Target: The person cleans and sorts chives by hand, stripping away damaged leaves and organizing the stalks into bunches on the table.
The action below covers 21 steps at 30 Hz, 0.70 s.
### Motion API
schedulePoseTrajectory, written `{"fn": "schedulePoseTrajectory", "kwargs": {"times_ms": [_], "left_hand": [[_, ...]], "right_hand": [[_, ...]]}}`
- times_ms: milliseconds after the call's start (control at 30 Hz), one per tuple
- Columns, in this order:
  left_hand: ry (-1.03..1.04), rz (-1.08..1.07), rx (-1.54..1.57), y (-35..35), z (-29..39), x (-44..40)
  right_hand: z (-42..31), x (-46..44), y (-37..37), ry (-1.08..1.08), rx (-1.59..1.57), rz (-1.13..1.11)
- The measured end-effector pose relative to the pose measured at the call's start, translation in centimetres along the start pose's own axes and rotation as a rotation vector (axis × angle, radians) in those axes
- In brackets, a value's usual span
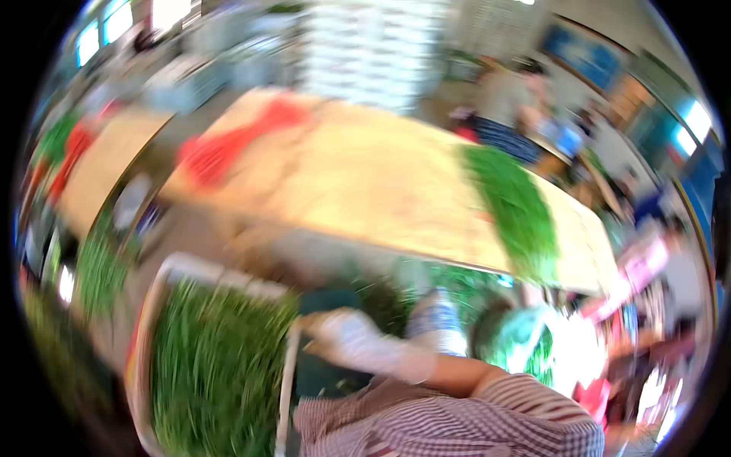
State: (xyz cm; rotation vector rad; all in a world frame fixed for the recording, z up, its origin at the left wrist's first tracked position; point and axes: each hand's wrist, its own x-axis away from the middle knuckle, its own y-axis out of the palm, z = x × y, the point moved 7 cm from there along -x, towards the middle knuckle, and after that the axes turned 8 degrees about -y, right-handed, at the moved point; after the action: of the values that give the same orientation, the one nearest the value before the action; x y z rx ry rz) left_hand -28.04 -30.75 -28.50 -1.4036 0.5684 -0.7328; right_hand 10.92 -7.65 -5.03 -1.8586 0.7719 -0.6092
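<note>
Table (373,175) — one red heap (217,156), one green bundle (518,213); one crate (228,276) of greens (217,365).

No text, label or number is legible through the blur.

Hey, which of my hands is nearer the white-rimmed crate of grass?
Right, it appears: the right hand is at the right-side rim of the crate, contact unclear in the blur. The left hand can't be made out.

Thin grn stalks (217,369), packed, approx. parallel, in wht-rimmed crate (213,273)
</note>
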Motion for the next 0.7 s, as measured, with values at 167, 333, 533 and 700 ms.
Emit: {"fn": "schedulePoseTrajectory", "kwargs": {"times_ms": [167, 333, 533, 700], "left_hand": [[0.558, 0.304, 0.428, -17.0, 26.8, -7.5], [0.788, 0.149, 0.392, -20.3, 36.2, -1.3], [0.726, 0.018, 0.181, -19.6, 34.6, 3.3], [0.545, 0.075, 0.082, -21.3, 28.1, 3.1]], "right_hand": [[1.1, 2.0, 1.9, -0.096, -0.164, 0.145], [2.3, 4.0, 0.3, -0.032, -0.269, 0.069], [3.7, 5.1, 1.0, -0.06, -0.248, 0.272], [1.0, 3.7, -0.1, -0.096, -0.267, -0.086]]}}
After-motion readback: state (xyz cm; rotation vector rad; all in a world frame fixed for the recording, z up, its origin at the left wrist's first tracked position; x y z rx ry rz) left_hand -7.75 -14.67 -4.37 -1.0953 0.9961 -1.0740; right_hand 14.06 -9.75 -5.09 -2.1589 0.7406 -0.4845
